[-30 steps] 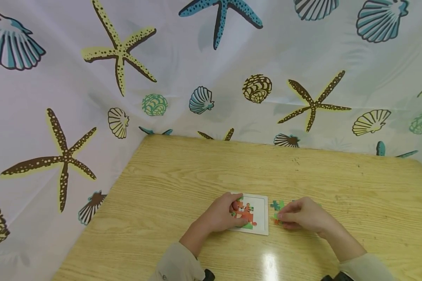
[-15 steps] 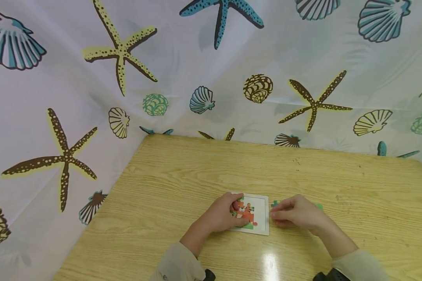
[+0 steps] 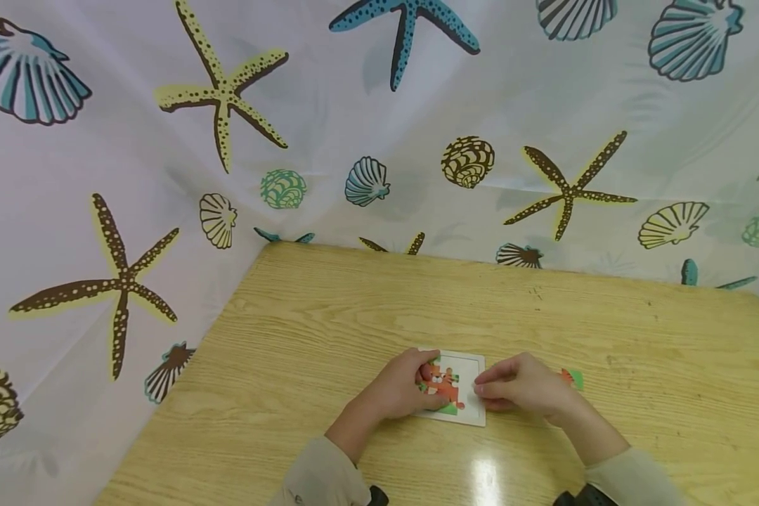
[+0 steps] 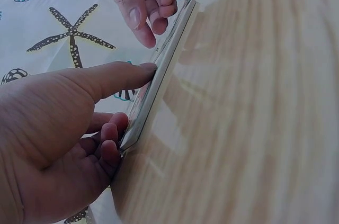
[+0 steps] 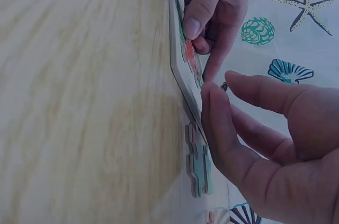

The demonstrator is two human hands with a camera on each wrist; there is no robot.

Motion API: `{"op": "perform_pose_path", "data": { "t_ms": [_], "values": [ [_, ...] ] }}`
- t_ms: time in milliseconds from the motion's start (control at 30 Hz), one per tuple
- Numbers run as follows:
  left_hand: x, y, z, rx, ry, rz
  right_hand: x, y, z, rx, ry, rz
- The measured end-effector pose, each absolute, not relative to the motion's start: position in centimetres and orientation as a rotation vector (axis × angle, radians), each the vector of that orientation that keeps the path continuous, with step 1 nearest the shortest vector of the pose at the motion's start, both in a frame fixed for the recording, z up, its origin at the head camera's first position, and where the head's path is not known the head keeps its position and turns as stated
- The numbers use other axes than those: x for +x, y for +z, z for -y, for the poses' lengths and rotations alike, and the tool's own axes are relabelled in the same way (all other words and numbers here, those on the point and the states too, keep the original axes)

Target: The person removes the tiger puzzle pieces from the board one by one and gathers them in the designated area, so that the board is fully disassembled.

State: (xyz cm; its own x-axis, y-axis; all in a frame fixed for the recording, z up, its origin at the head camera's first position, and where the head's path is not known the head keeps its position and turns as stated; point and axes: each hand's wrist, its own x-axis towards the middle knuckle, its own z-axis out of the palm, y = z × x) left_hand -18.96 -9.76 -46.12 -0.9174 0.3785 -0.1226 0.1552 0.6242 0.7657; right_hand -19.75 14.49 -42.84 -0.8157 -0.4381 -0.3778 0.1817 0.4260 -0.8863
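My left hand (image 3: 400,385) grips the left side of a small white-bordered puzzle board (image 3: 471,414). In the left wrist view its thumb lies on one edge of the board and its other fingers curl at the far side. On the board sits a partly filled picture of an orange animal (image 3: 444,388) with green around it. My right hand (image 3: 526,383) is at the board's right edge, thumb and forefinger bent towards each other. A narrow gap shows between those fingertips in the right wrist view, and no piece is clearly visible there. Beside the board lie loose puzzle pieces (image 5: 200,168), hidden under the right hand in the head view.
Another loose piece, green and red (image 3: 572,379), lies on the wooden table (image 3: 329,309) to the right of my right hand. A white curtain (image 3: 417,119) printed with shells and starfish hangs around the table's back and left sides.
My right hand has moved left from the loose pieces to the board's right edge, uncovering the green and red piece behind it. My left hand keeps its grip on the board.
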Motion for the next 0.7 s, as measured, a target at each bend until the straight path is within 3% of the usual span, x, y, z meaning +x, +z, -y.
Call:
{"op": "perform_pose_path", "data": {
  "t_ms": [700],
  "values": [
    [-18.9, -46.1, 9.8, 0.447, 1.181, -2.563, -20.2, -43.1, -12.8, -0.22, -1.383, -2.118]
  ]
}}
